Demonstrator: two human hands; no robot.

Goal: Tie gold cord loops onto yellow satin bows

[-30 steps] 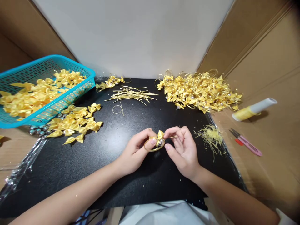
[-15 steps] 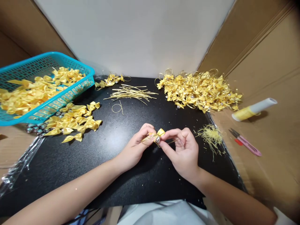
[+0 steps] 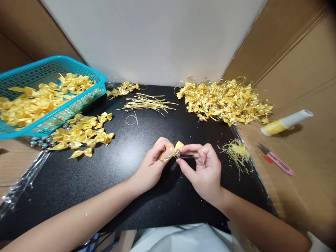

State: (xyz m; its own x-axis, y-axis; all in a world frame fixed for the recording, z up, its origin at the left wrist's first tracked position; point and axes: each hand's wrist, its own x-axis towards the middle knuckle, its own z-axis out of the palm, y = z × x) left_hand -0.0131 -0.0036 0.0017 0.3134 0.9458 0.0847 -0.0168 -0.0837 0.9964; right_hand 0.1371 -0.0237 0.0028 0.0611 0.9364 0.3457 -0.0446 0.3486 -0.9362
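Over the middle of the black table, my left hand (image 3: 154, 159) pinches a yellow ribbon bow (image 3: 179, 144) with a small silver bell (image 3: 177, 154) at its centre. A loop of gold cord (image 3: 163, 157) rests against the left thumb. From the right, my right hand (image 3: 203, 168) closes thumb and forefinger at the bell; a thin gold cord end (image 3: 189, 156) runs between its fingers. The exact grip of the right fingertips on cord or bell is partly hidden.
A turquoise basket (image 3: 78, 96) of yellow bows stands left, loose bows (image 3: 89, 134) before it. Cut gold cords (image 3: 149, 103) lie at the back. Finished-looking bows (image 3: 223, 101) are heaped back right, near thread scraps (image 3: 237, 152), pink-handled snips (image 3: 278, 162) and a tube (image 3: 288, 122).
The gold loop at my left thumb has opened rounder, and the bow has shifted slightly. My right fingers have moved a little apart around the cord end.
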